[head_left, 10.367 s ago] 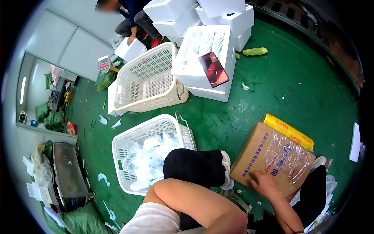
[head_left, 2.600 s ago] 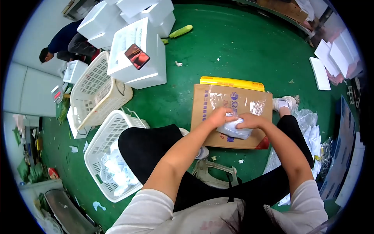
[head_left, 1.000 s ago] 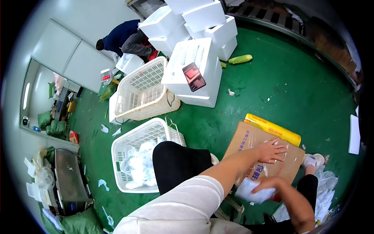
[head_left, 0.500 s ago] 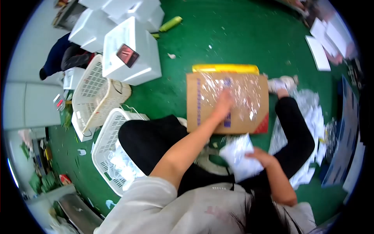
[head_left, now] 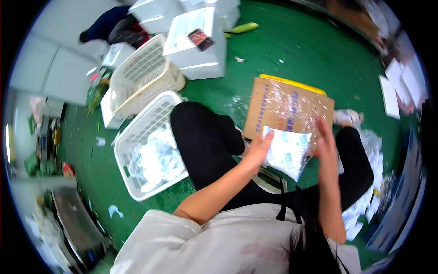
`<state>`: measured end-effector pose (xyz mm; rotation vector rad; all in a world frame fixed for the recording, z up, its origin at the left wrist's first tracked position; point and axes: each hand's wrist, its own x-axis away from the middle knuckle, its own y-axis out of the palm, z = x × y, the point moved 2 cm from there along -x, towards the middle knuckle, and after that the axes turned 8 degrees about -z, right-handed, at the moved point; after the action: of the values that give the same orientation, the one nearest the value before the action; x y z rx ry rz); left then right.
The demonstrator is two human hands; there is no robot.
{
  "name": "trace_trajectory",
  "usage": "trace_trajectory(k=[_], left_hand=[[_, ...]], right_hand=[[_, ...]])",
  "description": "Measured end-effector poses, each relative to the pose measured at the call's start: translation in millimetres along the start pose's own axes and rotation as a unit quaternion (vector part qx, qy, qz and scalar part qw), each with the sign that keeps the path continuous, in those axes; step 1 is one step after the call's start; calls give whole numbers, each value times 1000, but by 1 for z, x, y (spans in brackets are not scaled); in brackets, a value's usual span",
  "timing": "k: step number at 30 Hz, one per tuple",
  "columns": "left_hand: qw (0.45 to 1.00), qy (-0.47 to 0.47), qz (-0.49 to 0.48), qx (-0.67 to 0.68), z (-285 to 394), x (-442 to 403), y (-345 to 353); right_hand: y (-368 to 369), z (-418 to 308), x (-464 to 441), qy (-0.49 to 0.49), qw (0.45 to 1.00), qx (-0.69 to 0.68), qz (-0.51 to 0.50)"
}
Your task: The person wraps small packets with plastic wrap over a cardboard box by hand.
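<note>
My left hand [head_left: 259,150] is closed on the left edge of a puffy white plastic packet [head_left: 288,150] with pale blue print, its thumb on top. My right hand [head_left: 325,144] is raised at the packet's right side, fingers stretched out and holding nothing. Behind the packet, a brown cardboard box [head_left: 260,107] with blue lettering and shiny clear plastic film on top sits between my legs. A yellow strip [head_left: 294,84] shows along its far edge. The packet hides the box's near part.
Left of my knee stands a white basket [head_left: 130,182] with crumpled white plastic. Beyond are a cream basket [head_left: 132,98] and white foam boxes [head_left: 200,61]. A person [head_left: 109,25] bends over at far left. White sheets [head_left: 362,212] lie by my right leg.
My left hand has left the box top and taken hold of the packet, which my right hand held before. The packet is now higher, in front of the box. The view has turned.
</note>
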<state>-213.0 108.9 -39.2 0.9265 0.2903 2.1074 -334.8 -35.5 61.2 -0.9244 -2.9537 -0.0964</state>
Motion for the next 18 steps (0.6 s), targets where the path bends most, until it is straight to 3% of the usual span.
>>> trace_trajectory(k=[2,4,5,8,10,11,13,15,18], left_hand=[[997,11,-52,52,-12,9,11],[976,-13,-75,202,-21,24,22],[961,0,-100,256,-18,36,25],[966,61,-49,247,30,77,-7],[939,136,49,311,73,116,-44],[904,169,92,380,79,131,-79],[882,261,186,346,74,166,-184],[862,320,272,285,47,202,-293],[876,262,299,274,39,209,-399]], right_hand=[[55,8,26,-76,995,13,-57],[83,14,33,-129,982,-134,-32],[94,11,36,-129,983,-124,-44],[120,10,40,-147,977,-99,-118],[120,-13,34,-227,938,239,-111],[115,-7,36,-209,951,189,-126],[86,3,39,-183,967,140,-109],[33,-3,42,-171,941,288,-42],[-67,-12,63,-153,924,321,140]])
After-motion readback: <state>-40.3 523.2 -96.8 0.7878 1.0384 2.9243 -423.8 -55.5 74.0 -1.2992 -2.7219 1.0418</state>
